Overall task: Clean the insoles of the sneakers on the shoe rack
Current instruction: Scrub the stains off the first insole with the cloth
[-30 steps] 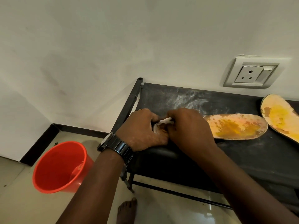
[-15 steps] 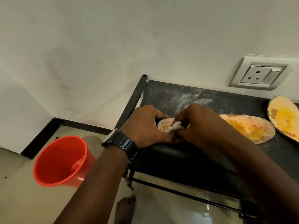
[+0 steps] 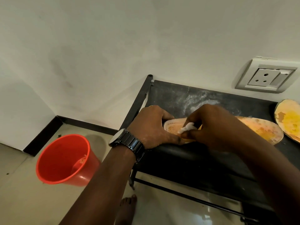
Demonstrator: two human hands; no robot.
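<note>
An orange, worn insole lies flat on the black top of the shoe rack. My left hand presses down on the insole's heel end, thumb along its far edge and fingers along its near edge. My right hand pinches a small white cloth and holds it against the heel part of the insole. A second insole, yellow and orange, lies at the right edge of the rack, partly cut off by the frame.
A red plastic bucket stands on the tiled floor left of the rack. A white wall socket sits above the rack's back edge. My bare foot is on the floor under the rack's front bar. White dust marks the rack top.
My right hand with the cloth has slid right along the insole, baring its heel end. My left hand has stayed on the heel. The view has shifted left and down.
</note>
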